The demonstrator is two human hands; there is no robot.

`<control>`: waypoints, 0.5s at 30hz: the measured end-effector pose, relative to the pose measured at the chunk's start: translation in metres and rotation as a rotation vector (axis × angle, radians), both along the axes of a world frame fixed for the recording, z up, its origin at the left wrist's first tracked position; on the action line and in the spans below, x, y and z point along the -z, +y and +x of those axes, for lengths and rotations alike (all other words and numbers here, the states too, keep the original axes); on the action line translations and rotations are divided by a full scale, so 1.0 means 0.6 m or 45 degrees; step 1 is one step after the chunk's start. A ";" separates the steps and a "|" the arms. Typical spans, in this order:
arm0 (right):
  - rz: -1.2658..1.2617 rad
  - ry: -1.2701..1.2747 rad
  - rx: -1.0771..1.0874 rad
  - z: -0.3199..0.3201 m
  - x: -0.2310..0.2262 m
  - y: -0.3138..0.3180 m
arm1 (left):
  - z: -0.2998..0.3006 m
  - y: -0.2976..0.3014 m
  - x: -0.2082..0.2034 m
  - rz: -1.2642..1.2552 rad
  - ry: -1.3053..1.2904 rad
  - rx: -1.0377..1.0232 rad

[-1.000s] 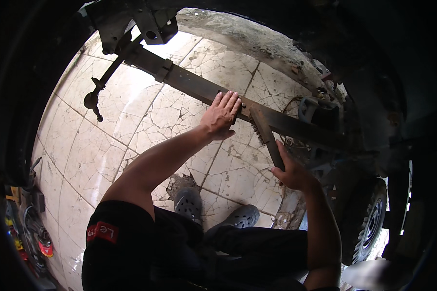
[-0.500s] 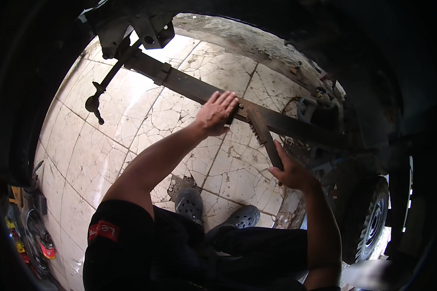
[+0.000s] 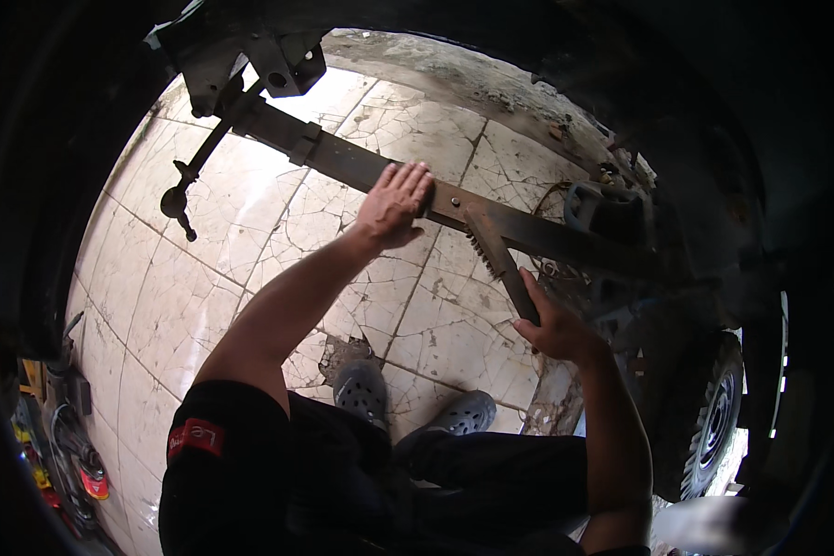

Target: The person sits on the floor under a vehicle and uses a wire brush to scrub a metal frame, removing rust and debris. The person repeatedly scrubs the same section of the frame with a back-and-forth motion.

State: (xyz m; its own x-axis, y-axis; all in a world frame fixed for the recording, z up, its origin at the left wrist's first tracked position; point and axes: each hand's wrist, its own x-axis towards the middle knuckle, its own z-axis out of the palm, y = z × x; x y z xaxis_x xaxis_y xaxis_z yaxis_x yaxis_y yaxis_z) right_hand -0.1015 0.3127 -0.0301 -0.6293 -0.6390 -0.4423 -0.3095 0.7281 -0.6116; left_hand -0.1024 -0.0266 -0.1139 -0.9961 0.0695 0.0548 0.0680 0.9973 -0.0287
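A long, dark, flat metal beam (image 3: 347, 164) runs from the upper left toward the right, with a rusty brown patch near its middle. My left hand (image 3: 394, 206) lies on this beam with its fingers stretched out, just left of a small bolt (image 3: 455, 202). A dark edge shows under the fingertips; I cannot tell whether it is shadow or a thin pad. My right hand (image 3: 558, 320) is closed round the handle of a wire brush (image 3: 498, 248). The brush's bristles face left, and its far end touches or overlaps the beam beside the bolt.
Cracked pale floor tiles (image 3: 343, 250) lie under the beam. A rod with a ball-shaped joint (image 3: 174, 201) hangs at the left, below a dark bracket (image 3: 292, 74). At the right stands a wheel (image 3: 716, 422). Tools (image 3: 69, 435) lie at the lower left, beyond my shoes (image 3: 360, 389).
My left hand has slid left and slightly up along the beam, uncovering more of the metal beside the bolt. My right hand and the wire brush have barely moved.
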 end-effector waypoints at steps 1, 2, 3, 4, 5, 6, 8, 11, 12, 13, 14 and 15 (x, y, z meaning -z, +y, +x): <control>0.018 0.014 -0.011 -0.002 0.006 0.004 | 0.001 -0.018 -0.005 -0.014 0.003 -0.075; 0.036 0.030 -0.021 -0.003 0.011 0.007 | 0.002 -0.033 -0.010 -0.042 0.052 -0.118; 0.054 0.047 -0.030 -0.004 0.012 0.009 | 0.001 -0.038 -0.014 -0.064 0.026 -0.128; 0.100 -0.022 -0.011 -0.003 0.003 -0.002 | 0.006 -0.033 -0.015 -0.079 -0.011 -0.170; 0.149 -0.087 0.011 -0.001 -0.015 -0.014 | 0.007 -0.019 -0.015 -0.091 -0.045 -0.210; 0.199 -0.152 0.032 0.000 -0.025 -0.023 | 0.007 -0.005 -0.015 -0.111 -0.111 -0.208; 0.176 -0.129 0.030 0.000 -0.019 -0.022 | 0.007 0.031 -0.011 -0.048 -0.164 -0.073; 0.061 0.078 -0.069 -0.003 0.007 -0.005 | 0.002 0.058 -0.009 0.009 -0.176 0.031; 0.008 0.177 -0.118 -0.004 0.014 0.002 | -0.003 0.043 -0.001 0.007 -0.143 0.032; 0.044 0.115 -0.089 -0.003 0.009 -0.001 | -0.007 0.025 0.005 0.003 -0.110 0.033; 0.084 0.055 -0.053 -0.002 -0.002 -0.005 | -0.009 0.012 0.001 -0.007 -0.103 -0.066; 0.123 -0.005 -0.017 -0.001 -0.008 -0.005 | -0.010 -0.007 -0.002 -0.017 -0.084 -0.090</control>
